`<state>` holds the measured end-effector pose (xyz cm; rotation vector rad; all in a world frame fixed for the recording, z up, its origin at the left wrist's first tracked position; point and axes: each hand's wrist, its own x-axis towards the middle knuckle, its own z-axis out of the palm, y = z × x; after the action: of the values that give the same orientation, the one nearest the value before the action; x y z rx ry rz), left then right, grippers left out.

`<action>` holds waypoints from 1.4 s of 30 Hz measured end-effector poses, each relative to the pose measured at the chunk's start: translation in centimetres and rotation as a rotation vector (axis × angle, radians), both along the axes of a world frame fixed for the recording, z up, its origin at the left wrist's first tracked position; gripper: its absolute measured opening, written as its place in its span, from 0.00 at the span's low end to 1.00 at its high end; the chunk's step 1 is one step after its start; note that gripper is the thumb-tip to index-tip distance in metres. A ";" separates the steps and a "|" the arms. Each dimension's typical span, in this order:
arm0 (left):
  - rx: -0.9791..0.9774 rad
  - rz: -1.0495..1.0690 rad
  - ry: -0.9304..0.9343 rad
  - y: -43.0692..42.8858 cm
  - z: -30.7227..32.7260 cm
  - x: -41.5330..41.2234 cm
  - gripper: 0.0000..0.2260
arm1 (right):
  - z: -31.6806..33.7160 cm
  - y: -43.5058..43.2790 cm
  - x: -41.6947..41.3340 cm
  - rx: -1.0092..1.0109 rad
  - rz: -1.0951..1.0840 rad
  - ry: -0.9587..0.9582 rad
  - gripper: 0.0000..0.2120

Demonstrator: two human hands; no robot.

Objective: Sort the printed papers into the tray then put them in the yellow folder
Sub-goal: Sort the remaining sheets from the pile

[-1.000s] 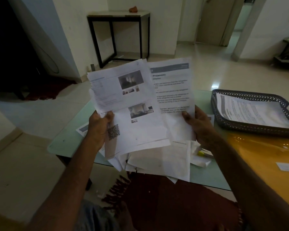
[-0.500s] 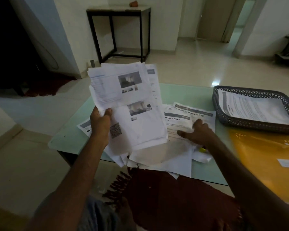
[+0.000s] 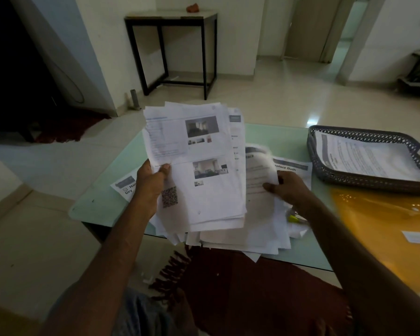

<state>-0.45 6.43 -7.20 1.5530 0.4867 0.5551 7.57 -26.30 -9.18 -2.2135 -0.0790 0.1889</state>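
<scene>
Many printed white papers [image 3: 204,166] are being sorted at a pale green glass table [image 3: 104,203]
The left hand [image 3: 150,187] is gripping a raised sheaf [image 3: 211,204] by its left edge, thumb on top; the right hand [image 3: 286,187] is pinching one curling sheet [image 3: 258,170] on the loose pile [image 3: 252,236] lying at the table's near edge. A dark woven plastic tray [image 3: 374,185], holding printed sheets, is sitting at the far right corner, the glossy yellow folder [image 3: 378,226] lying just beside it
</scene>
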 end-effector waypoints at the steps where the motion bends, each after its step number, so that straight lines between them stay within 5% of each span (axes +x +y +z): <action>1: 0.006 -0.009 0.001 -0.1 0.0 0.0 0.16 | 0.6 -0.1 -0.1 0.151 0.003 -0.005 0.05; 6: -0.012 -0.086 0.020 -0.4 -0.2 0.2 0.16 | 3.7 0.6 -1.8 0.743 0.093 0.053 0.09; 10: -0.024 -0.194 0.032 -1.4 -0.5 -0.1 0.15 | 3.9 2.8 -2.9 0.868 0.229 0.066 0.14; 14: 0.080 -0.054 0.000 -0.8 -0.4 0.0 0.16 | 4.3 3.1 -2.5 0.704 0.177 0.160 0.19; 18: 0.019 0.139 -0.033 0.8 0.1 -0.3 0.16 | 1.8 3.3 -2.6 -0.052 0.319 -0.155 0.22; 20: -0.017 0.168 -0.039 1.7 0.1 -0.4 0.18 | 0.3 4.0 -3.5 -0.437 0.471 -0.155 0.28; 22: -0.038 0.172 -0.045 2.2 0.1 -0.5 0.19 | -0.7 4.7 -4.5 -0.610 0.474 -0.146 0.31; 28: -0.001 0.141 0.002 1.6 0.1 -0.5 0.18 | -0.7 3.2 -2.6 -0.245 0.322 -0.024 0.29; 32: 0.048 0.126 0.033 1.9 -0.3 -0.4 0.17 | -1.5 2.8 -2.3 -0.329 0.060 -0.130 0.28; 37: 0.067 0.114 0.047 2.0 -0.5 -0.4 0.17 | -2.6 4.5 -3.6 -0.383 0.022 -0.021 0.46; 42: 0.059 0.095 0.045 1.5 -0.4 -0.5 0.16 | -2.9 4.4 -2.2 -0.204 0.018 0.134 0.39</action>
<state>-0.92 7.95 -7.56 1.6075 0.5854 0.6132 5.37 -21.92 -12.09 -2.3964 -0.0063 0.3691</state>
